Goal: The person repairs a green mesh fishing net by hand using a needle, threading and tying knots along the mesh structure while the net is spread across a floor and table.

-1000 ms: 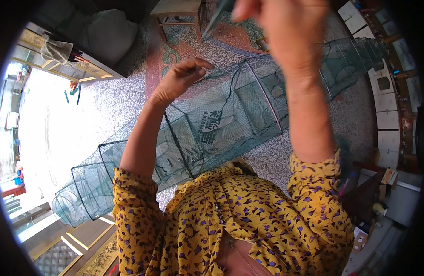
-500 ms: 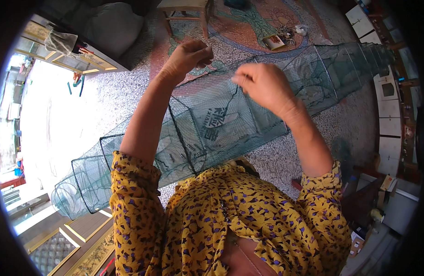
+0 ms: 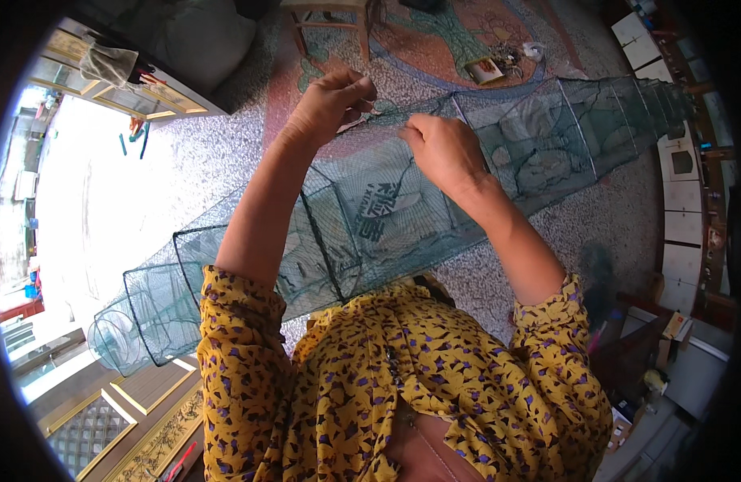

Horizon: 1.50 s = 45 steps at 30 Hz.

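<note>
A long green mesh net trap (image 3: 539, 136), stretched over dark square frames, runs across the view from the lower left to the upper right, just in front of my body. My left hand (image 3: 336, 100) is above its far edge, with thumb and fingers pinched together. Close by on the right, my right hand (image 3: 448, 153) is closed over the mesh, its thumb and forefinger pressed together toward the left hand. Whatever lies between the fingertips of either hand is too fine to make out. Dark printed marks show through the netting below my hands.
A wooden stool (image 3: 326, 22) stands on the patterned floor beyond the net. Farther right lie a small open box (image 3: 485, 71) and a white crumpled bag (image 3: 534, 51). A grey cloth (image 3: 108, 63) hangs on the gold-trimmed panel at left. White cabinets (image 3: 682, 189) line the right side.
My right hand has moved left and slightly down, and its fingers have closed more. My left hand has barely shifted. The net has moved only slightly.
</note>
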Available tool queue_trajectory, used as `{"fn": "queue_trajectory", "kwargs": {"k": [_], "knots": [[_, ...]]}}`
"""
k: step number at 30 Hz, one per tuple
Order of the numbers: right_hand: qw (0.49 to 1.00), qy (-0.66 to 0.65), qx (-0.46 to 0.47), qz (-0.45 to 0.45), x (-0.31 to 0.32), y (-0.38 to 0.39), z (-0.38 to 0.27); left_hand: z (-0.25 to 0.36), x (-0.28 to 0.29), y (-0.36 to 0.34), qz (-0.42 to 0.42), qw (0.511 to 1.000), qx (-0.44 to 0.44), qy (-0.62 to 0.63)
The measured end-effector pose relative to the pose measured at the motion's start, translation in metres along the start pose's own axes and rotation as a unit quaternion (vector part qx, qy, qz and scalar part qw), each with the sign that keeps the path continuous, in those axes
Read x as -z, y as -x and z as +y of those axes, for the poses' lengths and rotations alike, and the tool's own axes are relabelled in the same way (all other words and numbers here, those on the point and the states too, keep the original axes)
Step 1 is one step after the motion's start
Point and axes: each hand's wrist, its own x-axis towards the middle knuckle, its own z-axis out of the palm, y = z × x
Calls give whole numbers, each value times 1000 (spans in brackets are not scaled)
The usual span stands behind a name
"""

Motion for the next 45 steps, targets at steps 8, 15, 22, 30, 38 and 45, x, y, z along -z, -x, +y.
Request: {"fn": "queue_trajectory", "kwargs": {"k": [8,15,22,30,38,45], "knots": [[997,-19,8,70,-15,-7,-5,-2,1,0,-23,999,42,-22],[996,-50,25,63,-6,-7,-11,8,-14,9,-8,987,12,-161],[990,-99,42,96,2,-26,-20,13,-17,11,-12,986,-167,-24],[839,-380,152,359,123,-37,-43,7,-25,19,-100,974,-129,-155],[911,-304,157,229,111,-21,-25,15,-16,5,-60,978,-87,-181],[998,10,-6,-58,37,9,0,6,-14,-15,-14,998,-5,-54]]}}
